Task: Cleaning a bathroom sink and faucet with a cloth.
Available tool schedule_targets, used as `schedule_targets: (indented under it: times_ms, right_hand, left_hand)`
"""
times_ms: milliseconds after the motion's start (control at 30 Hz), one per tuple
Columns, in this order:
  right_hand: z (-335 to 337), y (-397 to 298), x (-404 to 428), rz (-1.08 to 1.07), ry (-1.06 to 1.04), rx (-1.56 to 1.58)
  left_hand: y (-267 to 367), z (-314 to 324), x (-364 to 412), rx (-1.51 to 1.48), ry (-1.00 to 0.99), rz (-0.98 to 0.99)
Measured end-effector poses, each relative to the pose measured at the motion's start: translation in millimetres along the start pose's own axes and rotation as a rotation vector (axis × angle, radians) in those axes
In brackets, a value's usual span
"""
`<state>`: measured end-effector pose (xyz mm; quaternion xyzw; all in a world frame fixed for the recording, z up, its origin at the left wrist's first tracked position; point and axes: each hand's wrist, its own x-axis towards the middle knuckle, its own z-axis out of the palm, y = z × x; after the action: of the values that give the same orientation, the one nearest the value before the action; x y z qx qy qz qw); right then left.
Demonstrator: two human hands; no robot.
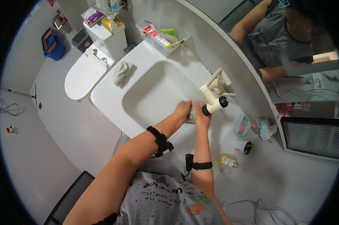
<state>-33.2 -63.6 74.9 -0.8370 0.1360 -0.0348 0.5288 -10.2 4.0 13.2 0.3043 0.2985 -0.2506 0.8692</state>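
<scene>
A small greyish cloth (191, 114) is bunched between both my hands, low over the white washbasin (155, 81). My left hand (183, 110) grips it from one side, and my right hand (202, 114) presses on it from the other. Right above my right hand is the black-tipped spout of a cream faucet (213, 97), covering part of the fingers. Whether water runs cannot be made out. On the basin's far-left rim lies a crumpled, twisted white cloth (121, 73). My fingers hide most of the grey cloth.
A clear plastic bin (169, 46) with toothpaste tubes sits at the basin's back corner. Right of the basin are a teal soap dish (241, 125), a dark-mouthed cup (246, 147) and a yellow-labelled bottle (227, 161). A closed toilet (85, 73) stands left, and a mirror (284, 56) hangs right.
</scene>
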Motion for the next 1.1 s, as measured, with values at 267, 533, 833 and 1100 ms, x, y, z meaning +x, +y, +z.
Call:
schedule_targets:
  times_ms: [267, 533, 833, 1100]
  right_hand:
    - [-5.5, 56.9, 47.7, -0.258, 0.073, -0.247]
    - [39.8, -18.6, -8.5, -0.216, 0.059, -0.387]
    - [16.7, 18.9, 21.5, -0.039, 0.083, -0.283]
    - [10.8, 25.3, 23.3, -0.111, 0.187, -0.103]
  left_hand:
    - [-0.8, 44.3, -39.4, 0.347, 0.096, 0.124]
    - [29.0, 1.0, -20.9, 0.247, 0.18, 0.104]
    - [-9.7, 7.8, 8.5, 0.149, 0.083, 0.048]
    - [-22.2, 2.2, -10.8, 0.232, 0.072, 0.104]
